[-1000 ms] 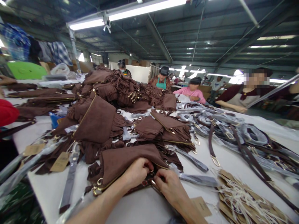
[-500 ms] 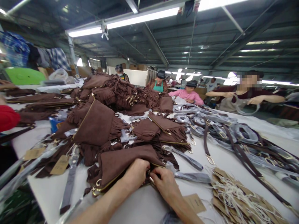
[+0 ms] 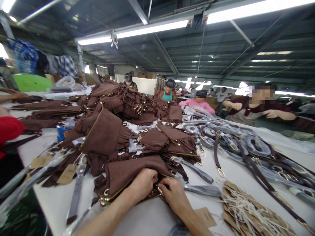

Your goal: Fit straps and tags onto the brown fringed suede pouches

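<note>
A brown suede bag (image 3: pixel 137 167) with a gold zipper lies at the near middle of the white table (image 3: pixel 152 218). My left hand (image 3: pixel 145 183) is closed on the bag's zippered edge, fingers curled at the opening. Close beside it, my right hand (image 3: pixel 171 190) pinches at the zipper's right end, where small metal hardware shows between the fingers. What exactly the right fingertips hold is too small to make out. Gold rings and a clasp (image 3: pixel 105 198) hang at the bag's left corner. A tan tag (image 3: pixel 205 217) lies partly under my right forearm.
Fringed brown bags (image 3: pixel 103 131) are heaped beyond my hands. Plastic-wrapped straps (image 3: pixel 231 144) cover the right side. Stringed paper tags (image 3: pixel 248 209) lie near right. A red sleeve (image 3: pixel 11 129) reaches in at left; several people stand or sit across the table.
The view has shifted slightly. My hands keep nearly the same hold on the bag. Across the table at right, a person's hands have moved and the light strap loop no longer shows.
</note>
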`<state>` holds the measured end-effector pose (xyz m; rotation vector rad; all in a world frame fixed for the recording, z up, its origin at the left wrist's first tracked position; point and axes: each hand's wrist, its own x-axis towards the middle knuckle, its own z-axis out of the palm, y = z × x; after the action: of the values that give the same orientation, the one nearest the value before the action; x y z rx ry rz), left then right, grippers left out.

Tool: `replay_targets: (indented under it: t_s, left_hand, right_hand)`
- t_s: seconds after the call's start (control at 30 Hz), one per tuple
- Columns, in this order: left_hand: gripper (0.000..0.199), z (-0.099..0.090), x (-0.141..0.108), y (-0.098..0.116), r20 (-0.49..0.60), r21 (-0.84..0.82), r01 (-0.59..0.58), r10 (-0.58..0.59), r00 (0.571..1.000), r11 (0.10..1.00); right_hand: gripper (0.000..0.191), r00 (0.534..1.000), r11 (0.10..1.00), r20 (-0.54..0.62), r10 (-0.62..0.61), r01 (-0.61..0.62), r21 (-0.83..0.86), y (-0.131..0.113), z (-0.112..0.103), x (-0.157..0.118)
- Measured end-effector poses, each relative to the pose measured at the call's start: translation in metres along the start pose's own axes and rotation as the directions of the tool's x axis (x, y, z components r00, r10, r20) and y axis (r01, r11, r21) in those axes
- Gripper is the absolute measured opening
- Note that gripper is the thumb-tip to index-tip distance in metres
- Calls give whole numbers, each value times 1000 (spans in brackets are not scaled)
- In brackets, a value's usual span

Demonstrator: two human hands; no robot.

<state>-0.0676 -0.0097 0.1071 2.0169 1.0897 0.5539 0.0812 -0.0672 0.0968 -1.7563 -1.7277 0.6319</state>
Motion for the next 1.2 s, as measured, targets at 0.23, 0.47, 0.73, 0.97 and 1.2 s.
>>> replay_targets:
  t_s: [0.23,0.47,0.73,0.97,1.2]
  left_hand:
    - [10,-25,-16,11,156,-151,-16,40,987,988]
    - [12,-36,-29,28,15,-97,-171,173,985,981]
    - [6,-15,-18,16,79,-567,-65,132,988,821]
    - [14,-3,-13,18,95,-641,61,0,995,765]
    - [19,0,-20,27,-17,-525,2,-13,1000,851]
  right_hand:
    - [14,999,904,35,-34,15,428,-6,-28,-24]
    - [40,969,255,244,35,-245,935,-3,-27,-27]
    - [35,990,472,56,129,-112,874,3,-18,-20]
    - [41,995,673,-48,92,-27,740,12,-13,-18]
    - [37,995,707,-104,11,66,705,12,-12,-21]
